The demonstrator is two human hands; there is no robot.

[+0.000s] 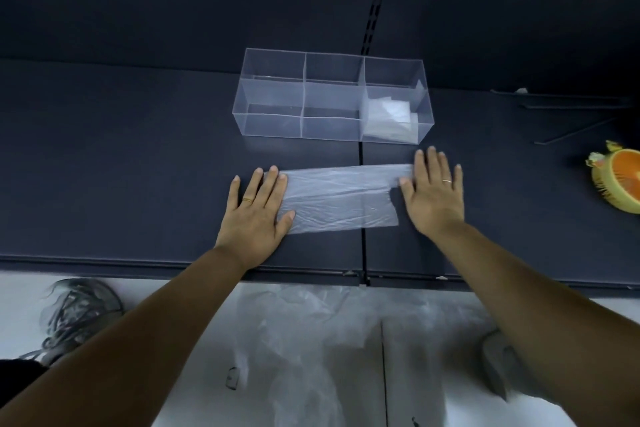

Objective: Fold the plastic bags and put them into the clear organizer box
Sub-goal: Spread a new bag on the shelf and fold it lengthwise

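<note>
A translucent plastic bag [341,198] lies flat as a long strip on the dark shelf [121,156]. My left hand [258,215] presses palm-down on its left end with fingers spread. My right hand [433,189] lies flat on its right end. Just behind the bag stands the clear organizer box [270,94] with three compartments. A folded plastic bag [389,114] lies in the right compartment; the left and middle ones hold nothing.
More crumpled clear plastic bags [304,333] lie on the white floor below the shelf's front edge. An orange and yellow object [620,180] sits at the far right of the shelf. Grey straps [76,312] lie on the floor at left.
</note>
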